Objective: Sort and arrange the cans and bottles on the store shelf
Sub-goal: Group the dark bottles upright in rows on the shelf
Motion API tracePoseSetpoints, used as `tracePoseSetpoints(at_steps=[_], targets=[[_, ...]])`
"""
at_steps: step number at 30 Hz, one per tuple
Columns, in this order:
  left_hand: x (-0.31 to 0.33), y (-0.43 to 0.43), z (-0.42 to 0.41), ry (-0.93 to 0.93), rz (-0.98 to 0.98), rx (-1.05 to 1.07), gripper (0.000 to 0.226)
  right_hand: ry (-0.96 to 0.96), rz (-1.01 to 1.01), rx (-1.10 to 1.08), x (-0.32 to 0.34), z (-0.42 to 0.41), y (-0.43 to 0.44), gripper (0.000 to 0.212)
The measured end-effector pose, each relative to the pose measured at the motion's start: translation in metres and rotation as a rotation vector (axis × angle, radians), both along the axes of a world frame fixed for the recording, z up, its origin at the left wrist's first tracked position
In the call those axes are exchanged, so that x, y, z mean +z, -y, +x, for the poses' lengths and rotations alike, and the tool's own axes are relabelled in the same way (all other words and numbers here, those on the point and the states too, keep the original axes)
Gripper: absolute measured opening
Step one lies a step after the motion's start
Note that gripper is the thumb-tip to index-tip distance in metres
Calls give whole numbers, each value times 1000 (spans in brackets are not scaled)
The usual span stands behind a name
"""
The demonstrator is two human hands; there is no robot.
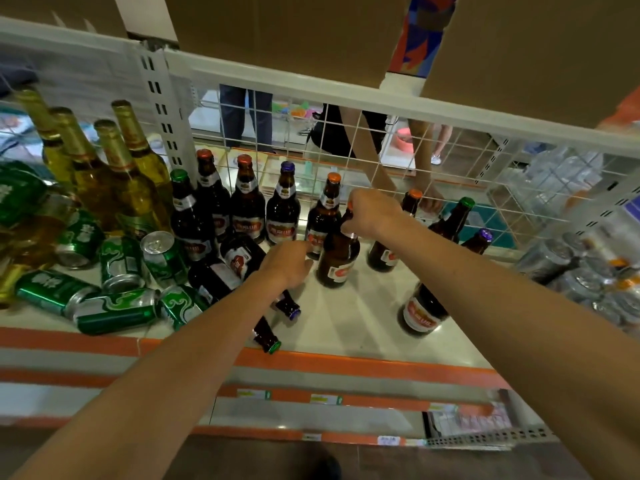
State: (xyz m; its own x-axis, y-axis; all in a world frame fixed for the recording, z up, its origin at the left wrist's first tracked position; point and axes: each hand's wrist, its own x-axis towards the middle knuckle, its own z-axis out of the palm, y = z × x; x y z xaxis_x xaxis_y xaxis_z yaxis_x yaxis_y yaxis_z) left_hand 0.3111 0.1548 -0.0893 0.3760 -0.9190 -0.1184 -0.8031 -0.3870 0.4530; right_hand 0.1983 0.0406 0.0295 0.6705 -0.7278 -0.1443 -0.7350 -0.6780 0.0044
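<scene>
My right hand (pixel 372 211) grips the neck of a brown bottle (pixel 337 259) that stands on the white shelf (pixel 360 320). My left hand (pixel 289 263) hangs beside that bottle's base with curled fingers, above two brown bottles lying flat (pixel 239 261). A row of upright brown bottles (pixel 247 202) with coloured caps lines the wire back. Further brown bottles (pixel 420 311) stand to the right. Green cans (pixel 114 311) lie tumbled at the left front.
Tall golden bottles (pixel 128 174) stand at the back left. Shrink-wrapped silver cans (pixel 588 275) fill the right side. A wire grid (pixel 381 147) closes the shelf's back; people's legs show behind it. An orange strip (pixel 346 363) edges the shelf front.
</scene>
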Motion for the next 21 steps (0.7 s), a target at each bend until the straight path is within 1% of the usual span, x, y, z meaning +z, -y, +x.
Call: tracePoseSetpoints(at_steps=[2,4,6,9,10,12,14,16,18,21], targets=[[2,-8,17,58,14,28,35,112,-187,99,-7,-2,-7,41],[4,-18,34,105,26,68,34,256,-354,230,-16,-4,-20,34],[8,-30,48,131,46,87,37,298,-402,320,-30,-3,-34,25],[8,-47,65,153,124,76,42,310,-390,363,-57,0,-50,22],[7,-51,69,156,156,65,44,314,-339,359,-66,1,-56,22],[4,-57,74,152,201,31,51,289,-102,291,-82,3,-70,27],[1,-60,75,163,222,6,56,204,182,153,-99,6,-82,40],[-1,-61,73,203,229,5,58,145,396,41,-120,10,-91,57],[-3,-60,73,237,218,4,59,179,522,-33,-139,14,-100,62],[-4,-58,79,269,232,-30,58,292,591,-115,-161,21,-109,52]])
